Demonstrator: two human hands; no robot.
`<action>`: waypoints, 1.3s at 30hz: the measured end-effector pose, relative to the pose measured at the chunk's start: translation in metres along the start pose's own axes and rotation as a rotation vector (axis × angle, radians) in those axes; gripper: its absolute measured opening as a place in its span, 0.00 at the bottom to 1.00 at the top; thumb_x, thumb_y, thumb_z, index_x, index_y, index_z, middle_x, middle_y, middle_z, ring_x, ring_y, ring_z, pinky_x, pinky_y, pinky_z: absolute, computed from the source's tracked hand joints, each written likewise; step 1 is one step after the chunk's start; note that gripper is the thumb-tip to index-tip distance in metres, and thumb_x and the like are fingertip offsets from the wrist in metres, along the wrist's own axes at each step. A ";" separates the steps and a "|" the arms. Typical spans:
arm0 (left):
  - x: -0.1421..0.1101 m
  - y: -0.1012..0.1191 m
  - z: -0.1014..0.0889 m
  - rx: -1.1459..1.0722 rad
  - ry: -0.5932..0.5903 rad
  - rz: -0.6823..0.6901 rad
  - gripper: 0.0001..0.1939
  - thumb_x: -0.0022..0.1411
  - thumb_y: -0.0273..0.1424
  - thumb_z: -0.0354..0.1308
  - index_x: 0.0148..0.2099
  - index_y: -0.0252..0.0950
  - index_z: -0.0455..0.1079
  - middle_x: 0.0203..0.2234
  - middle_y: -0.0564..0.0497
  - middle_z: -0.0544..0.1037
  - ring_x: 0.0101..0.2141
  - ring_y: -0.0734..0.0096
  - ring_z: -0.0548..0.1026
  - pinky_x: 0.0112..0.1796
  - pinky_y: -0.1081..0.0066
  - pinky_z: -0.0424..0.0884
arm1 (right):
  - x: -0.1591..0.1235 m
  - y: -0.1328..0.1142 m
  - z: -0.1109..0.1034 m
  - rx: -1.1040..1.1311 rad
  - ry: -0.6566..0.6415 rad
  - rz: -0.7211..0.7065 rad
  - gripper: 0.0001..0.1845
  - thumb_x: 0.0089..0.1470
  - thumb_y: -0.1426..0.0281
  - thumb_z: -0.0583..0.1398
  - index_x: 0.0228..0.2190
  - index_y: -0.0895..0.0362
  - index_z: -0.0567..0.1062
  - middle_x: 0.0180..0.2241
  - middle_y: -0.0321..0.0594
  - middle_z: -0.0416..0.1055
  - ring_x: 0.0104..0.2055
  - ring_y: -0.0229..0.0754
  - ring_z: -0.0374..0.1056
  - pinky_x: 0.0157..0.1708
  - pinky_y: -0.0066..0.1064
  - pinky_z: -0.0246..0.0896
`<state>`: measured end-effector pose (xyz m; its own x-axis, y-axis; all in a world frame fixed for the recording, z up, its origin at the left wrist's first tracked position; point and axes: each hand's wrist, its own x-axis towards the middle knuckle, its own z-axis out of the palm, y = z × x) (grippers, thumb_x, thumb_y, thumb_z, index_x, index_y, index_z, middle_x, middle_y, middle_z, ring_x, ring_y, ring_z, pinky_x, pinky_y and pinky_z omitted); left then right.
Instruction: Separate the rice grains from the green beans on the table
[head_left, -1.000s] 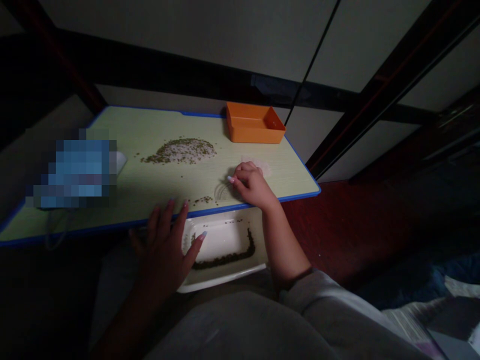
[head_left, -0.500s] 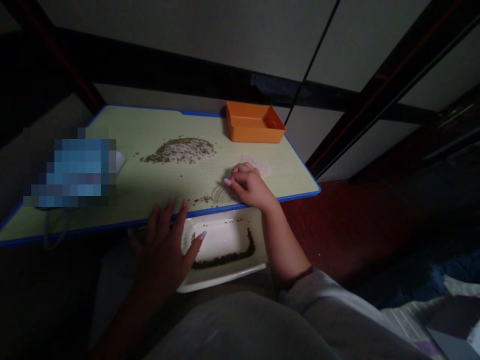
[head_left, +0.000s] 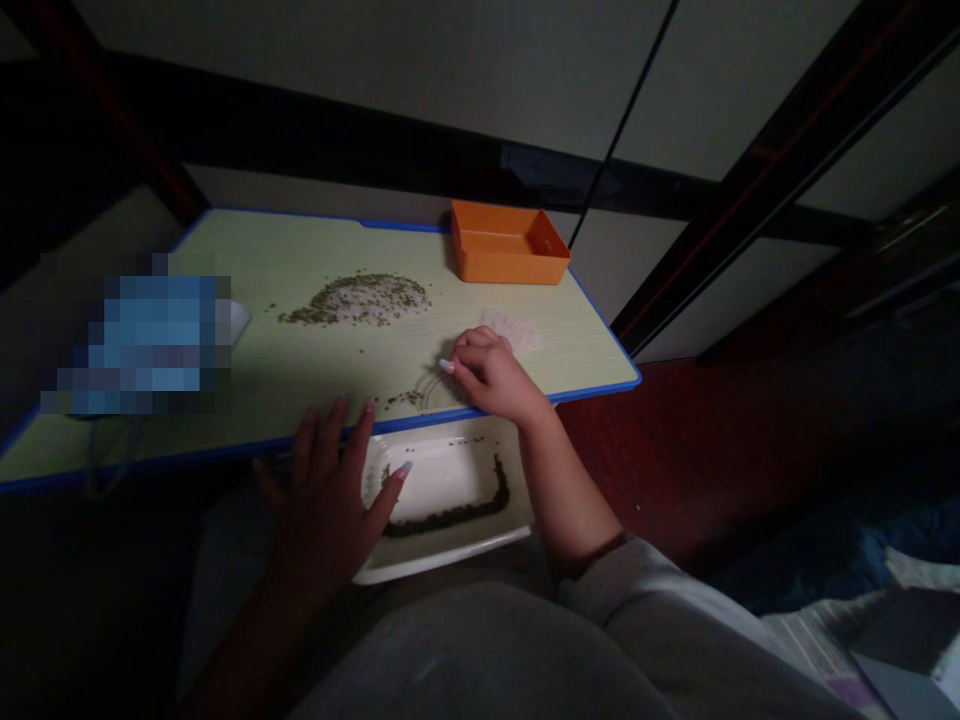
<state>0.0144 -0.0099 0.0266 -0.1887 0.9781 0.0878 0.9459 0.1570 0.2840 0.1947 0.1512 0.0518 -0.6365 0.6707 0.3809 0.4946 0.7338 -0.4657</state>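
My right hand (head_left: 491, 370) is closed at the table's near edge, thumb and fingers pinching a clear protractor (head_left: 433, 390) with curved markings. The protractor stands just right of a few scattered green beans (head_left: 401, 400). My left hand (head_left: 330, 480) has its fingers spread, fingertips at the table edge and thumb over a white basin (head_left: 450, 552). Green beans (head_left: 450, 517) line the basin's inner edges under the table edge. Farther back lies a mixed pile of green beans and white grains (head_left: 367, 299). A patch of pale grains (head_left: 517, 330) lies behind my right hand.
An orange open box (head_left: 514, 268) stands at the table's back right. On the left of the pale, blue-edged table (head_left: 300, 370) lies a blurred-out blue item (head_left: 150, 340). Cabinet doors (head_left: 420, 70) rise close behind the table.
My right hand has shifted slightly left with the protractor, closer to the scattered beans. My left hand stays in place.
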 end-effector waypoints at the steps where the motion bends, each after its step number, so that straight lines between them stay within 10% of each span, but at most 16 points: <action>1: 0.000 0.000 0.000 0.000 0.000 -0.002 0.34 0.68 0.47 0.39 0.71 0.39 0.45 0.72 0.40 0.45 0.71 0.47 0.40 0.61 0.28 0.39 | 0.000 0.000 0.000 -0.003 -0.005 0.002 0.17 0.66 0.65 0.51 0.28 0.56 0.73 0.35 0.41 0.69 0.45 0.45 0.60 0.47 0.37 0.51; 39: 0.000 -0.002 0.004 -0.018 0.038 0.006 0.34 0.67 0.46 0.39 0.71 0.40 0.47 0.71 0.40 0.48 0.70 0.46 0.42 0.61 0.28 0.39 | 0.000 0.000 -0.005 -0.139 0.049 0.134 0.13 0.62 0.66 0.57 0.28 0.56 0.75 0.37 0.42 0.71 0.46 0.45 0.61 0.45 0.38 0.48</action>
<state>0.0132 -0.0097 0.0225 -0.1930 0.9731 0.1262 0.9422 0.1479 0.3006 0.1975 0.1514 0.0558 -0.5317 0.7653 0.3629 0.6518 0.6433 -0.4016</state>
